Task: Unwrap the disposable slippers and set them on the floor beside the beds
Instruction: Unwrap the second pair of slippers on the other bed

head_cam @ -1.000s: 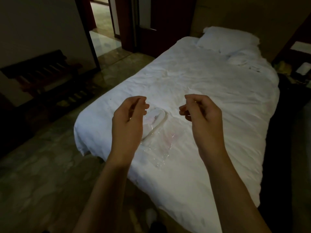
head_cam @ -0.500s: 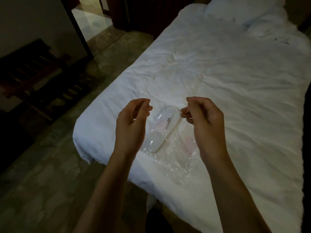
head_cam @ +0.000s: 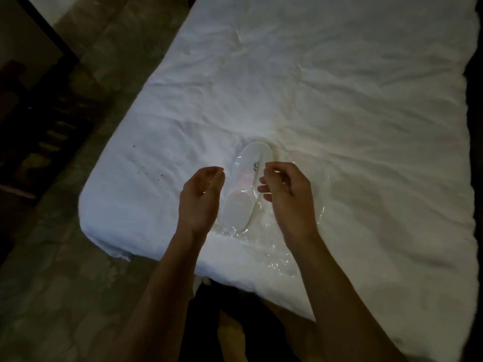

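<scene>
So far your slippers [head_cam: 244, 186] lie on the bed [head_cam: 339, 100] inside the clear wrapper [head_cam: 285, 239], while your left hand [head_cam: 200, 202] and right hand [head_cam: 286, 197] hover curled, grasping nothing I can make out; unwrapping and flooring remain.

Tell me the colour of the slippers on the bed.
White, inside clear plastic wrap; slippers show best in the head view.

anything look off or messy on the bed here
Small dark specks mark the white bed cover near its left edge. Loose clear plastic wrap lies crumpled beside the wrapped slippers. Nothing else stands out.
</scene>
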{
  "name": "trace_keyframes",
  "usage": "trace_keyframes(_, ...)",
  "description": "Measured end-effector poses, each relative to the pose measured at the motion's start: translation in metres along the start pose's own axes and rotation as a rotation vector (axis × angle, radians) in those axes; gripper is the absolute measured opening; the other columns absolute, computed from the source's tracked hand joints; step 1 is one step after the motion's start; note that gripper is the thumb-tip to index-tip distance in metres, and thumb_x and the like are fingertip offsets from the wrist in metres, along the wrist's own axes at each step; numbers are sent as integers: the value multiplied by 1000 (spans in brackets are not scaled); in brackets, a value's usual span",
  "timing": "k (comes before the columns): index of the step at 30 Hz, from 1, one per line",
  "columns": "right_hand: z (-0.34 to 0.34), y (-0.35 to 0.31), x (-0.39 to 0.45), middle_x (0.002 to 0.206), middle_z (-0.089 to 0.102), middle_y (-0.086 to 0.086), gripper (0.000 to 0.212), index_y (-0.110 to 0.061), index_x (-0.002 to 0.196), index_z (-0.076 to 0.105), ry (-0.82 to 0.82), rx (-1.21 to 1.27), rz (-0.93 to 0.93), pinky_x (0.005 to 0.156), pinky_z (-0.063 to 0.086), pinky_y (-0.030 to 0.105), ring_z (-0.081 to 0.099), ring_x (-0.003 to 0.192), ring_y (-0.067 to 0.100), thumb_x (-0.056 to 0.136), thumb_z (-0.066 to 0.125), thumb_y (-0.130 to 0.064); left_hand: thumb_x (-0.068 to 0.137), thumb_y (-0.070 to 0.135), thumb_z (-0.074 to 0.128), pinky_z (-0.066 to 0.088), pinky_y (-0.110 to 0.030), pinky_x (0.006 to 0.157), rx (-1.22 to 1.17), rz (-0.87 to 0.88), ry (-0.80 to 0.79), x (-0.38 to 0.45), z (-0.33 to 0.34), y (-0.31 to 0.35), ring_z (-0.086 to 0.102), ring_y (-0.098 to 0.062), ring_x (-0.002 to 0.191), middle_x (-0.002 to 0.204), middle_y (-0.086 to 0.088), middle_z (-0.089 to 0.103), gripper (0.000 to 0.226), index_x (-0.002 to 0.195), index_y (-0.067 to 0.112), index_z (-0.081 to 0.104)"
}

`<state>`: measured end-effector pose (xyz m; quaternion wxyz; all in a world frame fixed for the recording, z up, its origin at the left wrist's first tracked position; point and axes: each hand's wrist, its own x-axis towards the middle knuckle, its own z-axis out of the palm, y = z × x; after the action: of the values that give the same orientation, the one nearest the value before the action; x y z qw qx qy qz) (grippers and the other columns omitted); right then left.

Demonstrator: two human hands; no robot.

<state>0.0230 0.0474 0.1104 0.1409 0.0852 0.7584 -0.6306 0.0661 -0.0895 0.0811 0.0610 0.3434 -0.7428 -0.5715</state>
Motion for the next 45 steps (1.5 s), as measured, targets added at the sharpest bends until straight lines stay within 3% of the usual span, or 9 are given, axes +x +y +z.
trace_keyframes(4, 19, 33, 14, 100, 69, 5, 16, -17, 105, 63, 45, -41, 89, 83, 57, 38, 69, 78, 16, 91, 57, -24, 86, 37, 59, 51, -41, 99, 59, -48, -100, 27, 7, -35, 66, -17, 105, 108, 2, 72, 31, 110, 20, 70)
trace_keyframes(9, 47, 78, 30, 103, 68, 1, 26, -19, 110, 62, 98, -120, 186, 87, 56, 44, 68, 90, 20, 87, 58, -31, 91, 31, 62, 43, -17, 82, 140, -113, -181, 56, 12, -79, 61, -12, 106, 117, 4, 67, 32, 120, 19, 64)
trace_keyframes(14, 70, 120, 37, 116, 63, 3, 37, -17, 124, 56, 51, -267, 303, 90, 49, 31, 61, 103, 18, 89, 57, -28, 86, 36, 67, 45, -34, 101, 307, -220, -294, 82, 24, -128, 53, -25, 124, 139, -6, 52, 70, 146, 16, 36)
trace_keyframes(18, 85, 146, 32, 135, 54, 8, 48, -13, 135, 50, -13, -331, 389, 92, 45, 28, 55, 118, 23, 89, 58, -26, 76, 35, 74, 51, -44, 97, 391, -236, -369, 92, 39, -154, 61, -32, 114, 127, -12, 61, 71, 133, 7, 43)
trace_keyframes(25, 92, 154, 30, 145, 44, 7, 52, -16, 141, 42, -8, -346, 402, 104, 39, 32, 47, 129, 25, 92, 53, -26, 78, 29, 74, 54, -33, 82, 367, -259, -411, 102, 52, -156, 65, -28, 102, 116, -10, 68, 54, 124, 4, 60)
trace_keyframes(29, 89, 145, 31, 143, 47, 7, 52, -18, 140, 43, 10, -337, 401, 106, 41, 39, 49, 127, 25, 91, 53, -30, 79, 28, 74, 48, -23, 58, 326, -293, -471, 103, 49, -150, 66, -27, 83, 97, -15, 71, 44, 109, -3, 68)
trace_keyframes(36, 84, 115, 30, 122, 63, 6, 34, -18, 124, 58, 104, -303, 344, 96, 50, 42, 60, 107, 23, 94, 48, -29, 88, 20, 62, 49, -25, 63, 271, -188, -534, 98, 46, -113, 61, -24, 77, 83, -13, 65, 19, 93, 2, 67)
trace_keyframes(41, 81, 63, 17, 105, 68, 10, 21, -16, 109, 64, 23, -192, 170, 88, 52, 41, 65, 88, 22, 96, 49, -25, 86, 40, 65, 49, -23, 64, 141, -149, -388, 93, 36, -75, 66, -21, 79, 87, -5, 69, 34, 99, 8, 61)
trace_keyframes(45, 76, 38, 23, 97, 61, -15, 33, -22, 118, 55, -112, -38, 42, 74, 53, 14, 63, 82, -11, 88, 62, -12, 77, 47, 74, 59, -33, 79, -106, -168, -347, 86, 23, -26, 72, -17, 84, 92, -2, 73, 47, 107, 14, 60)
